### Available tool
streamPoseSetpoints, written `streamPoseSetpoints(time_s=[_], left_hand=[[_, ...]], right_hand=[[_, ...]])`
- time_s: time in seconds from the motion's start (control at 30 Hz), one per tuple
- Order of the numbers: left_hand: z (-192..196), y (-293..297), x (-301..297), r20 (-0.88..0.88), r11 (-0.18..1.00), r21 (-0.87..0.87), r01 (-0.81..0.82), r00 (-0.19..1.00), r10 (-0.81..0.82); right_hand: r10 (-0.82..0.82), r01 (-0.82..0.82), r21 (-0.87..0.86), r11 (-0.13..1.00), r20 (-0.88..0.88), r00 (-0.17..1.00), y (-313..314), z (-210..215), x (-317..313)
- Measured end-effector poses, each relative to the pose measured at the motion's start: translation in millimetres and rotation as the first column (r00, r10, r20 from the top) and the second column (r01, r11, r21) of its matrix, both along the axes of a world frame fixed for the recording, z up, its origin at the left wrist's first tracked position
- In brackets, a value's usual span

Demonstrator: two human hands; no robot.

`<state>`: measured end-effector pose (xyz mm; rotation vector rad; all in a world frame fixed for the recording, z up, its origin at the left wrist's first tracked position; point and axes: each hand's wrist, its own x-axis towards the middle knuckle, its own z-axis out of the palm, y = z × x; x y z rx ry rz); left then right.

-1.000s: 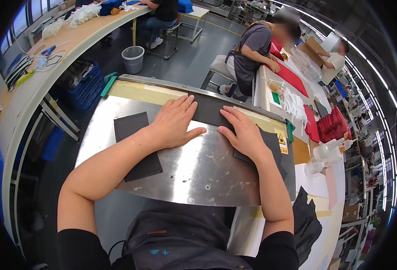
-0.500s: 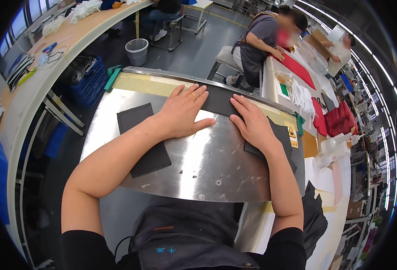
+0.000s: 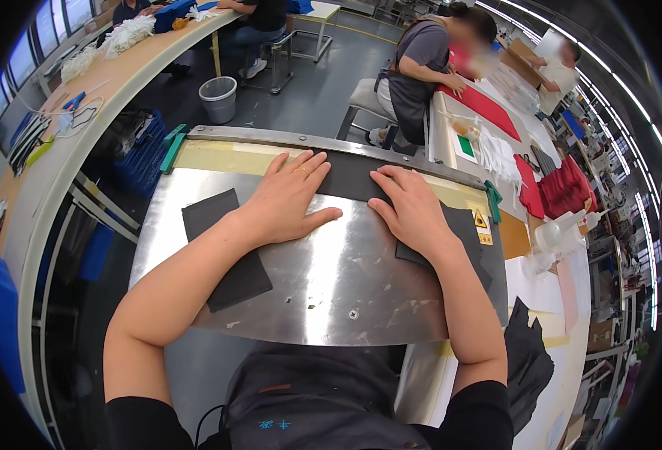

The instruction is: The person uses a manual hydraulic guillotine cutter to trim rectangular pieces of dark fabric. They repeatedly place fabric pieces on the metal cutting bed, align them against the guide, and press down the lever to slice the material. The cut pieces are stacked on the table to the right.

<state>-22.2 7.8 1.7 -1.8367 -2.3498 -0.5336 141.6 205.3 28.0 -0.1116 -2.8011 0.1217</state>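
A flat black strip (image 3: pixel 348 177) lies on the shiny metal work plate (image 3: pixel 323 300), its far edge against the metal bar (image 3: pixel 263 137). My left hand (image 3: pixel 290 201) rests palm down at the strip's left end, fingertips on it and thumb out to the side. At the other end, my right hand (image 3: pixel 412 206) touches it with fingertips slightly bent and thumb apart. Under my left forearm lies a black rectangular piece (image 3: pixel 241 289), partly covered. More black pieces (image 3: pixel 462 231) lie beneath and beside my right wrist.
Green clamps (image 3: pixel 172 150) sit at the plate's far corners. On the left runs a long curved bench (image 3: pixel 140 71) with tools, a blue crate (image 3: pixel 142 146) below. A grey bin (image 3: pixel 218 99) stands beyond. At the right, a person (image 3: pixel 413 75) works over red material (image 3: pixel 481 112).
The whole view has shifted slightly, with the plate lower and further left in it. My right fingers look a little more bent. Both hands stay on the black strip.
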Motion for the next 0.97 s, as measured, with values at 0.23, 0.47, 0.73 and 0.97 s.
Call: streamPoseSetpoints(time_s=[0.23, 0.47, 0.73, 0.97], left_hand=[[7.3, -1.7, 4.2, -0.076, 0.999, 0.05, -0.002, 0.997, 0.006], [29.8, -5.7, -7.9, 0.217, 0.997, 0.064, 0.033, 0.975, -0.046], [101.3, -32.7, -25.9, 0.369, 0.994, 0.041, -0.106, 0.926, 0.083], [52.6, -98.8, -6.8, -0.01, 0.976, -0.214, 0.024, 1.0, -0.027]], right_hand=[[-0.002, 0.002, 0.0, 1.0, -0.028, 1.0, -1.3, -3.5, 3.4], [0.05, -0.05, -0.038, 0.998, -0.022, 0.999, -6.1, -1.4, -6.9], [0.078, -0.044, 0.133, 0.99, -0.266, 0.961, 6.0, 31.9, 16.2], [-0.145, 0.143, 0.164, 0.976, 0.001, 0.989, 13.9, 60.7, 127.0]])
